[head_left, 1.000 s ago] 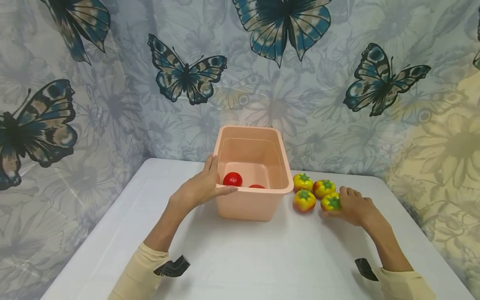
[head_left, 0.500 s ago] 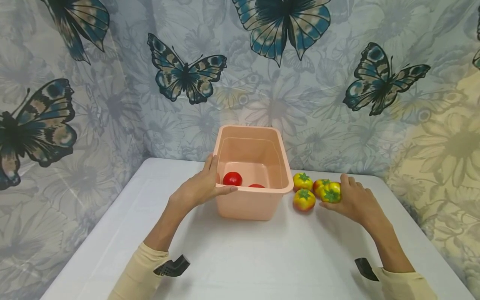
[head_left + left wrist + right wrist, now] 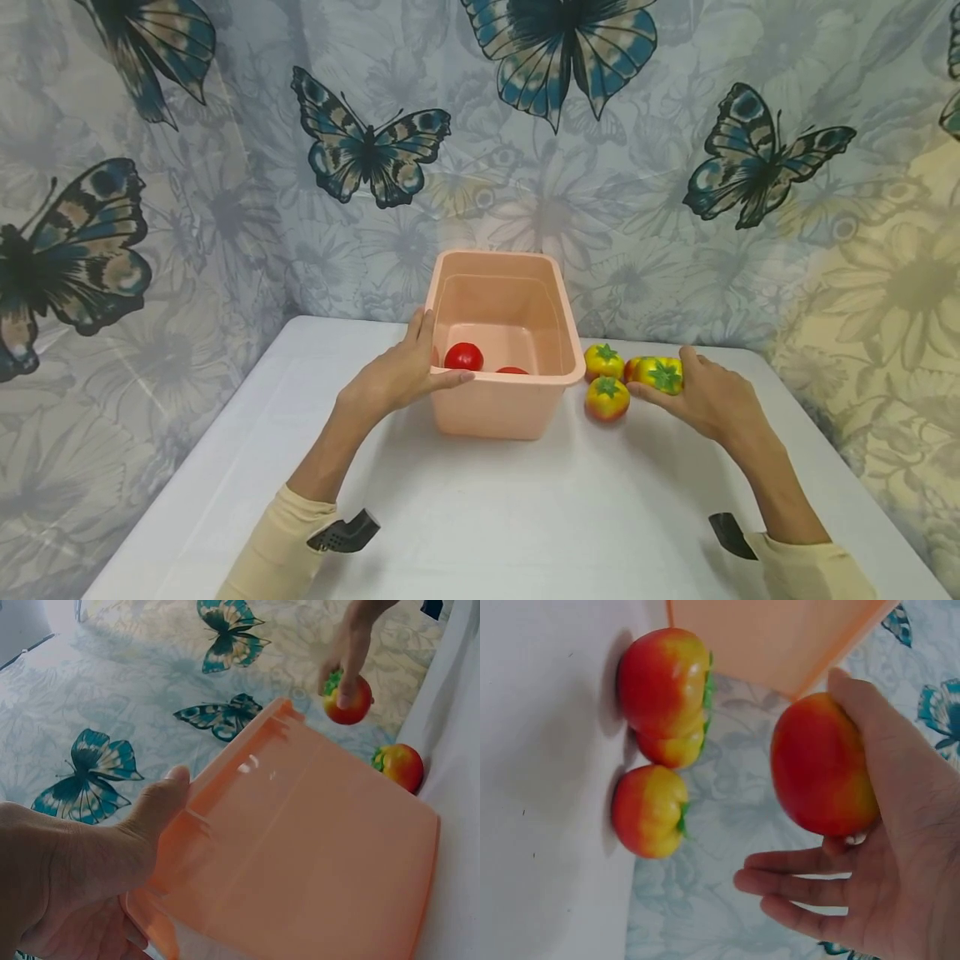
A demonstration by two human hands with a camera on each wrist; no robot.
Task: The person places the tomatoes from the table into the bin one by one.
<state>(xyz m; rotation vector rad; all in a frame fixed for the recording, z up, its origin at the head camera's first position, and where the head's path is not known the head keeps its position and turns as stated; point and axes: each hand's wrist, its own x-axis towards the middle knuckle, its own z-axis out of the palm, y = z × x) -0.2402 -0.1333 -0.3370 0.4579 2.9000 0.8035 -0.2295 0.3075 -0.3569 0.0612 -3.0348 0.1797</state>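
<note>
The peach plastic bin (image 3: 495,404) stands on the white table. My left hand (image 3: 390,379) grips its left front rim, thumb (image 3: 161,802) over the edge. Inside lie two red round things, one in full view (image 3: 464,357) and another (image 3: 513,371) mostly hidden by the front wall. Right of the bin my right hand (image 3: 716,400) holds a red-and-yellow tomato (image 3: 817,765) with a green leafy top, raised off the table. In the right wrist view its thumb and a finger pinch the tomato while the other fingers extend apart.
Three more such tomatoes rest by the bin's right side: a front one (image 3: 607,402), one behind it (image 3: 603,362), and a third (image 3: 649,810) partly hidden in the head view. Butterfly-patterned cloth (image 3: 555,208) hangs behind the table (image 3: 525,517).
My right hand has lifted the nearest right tomato off the table, upward and slightly away. The left hand and the bin have stayed in place.
</note>
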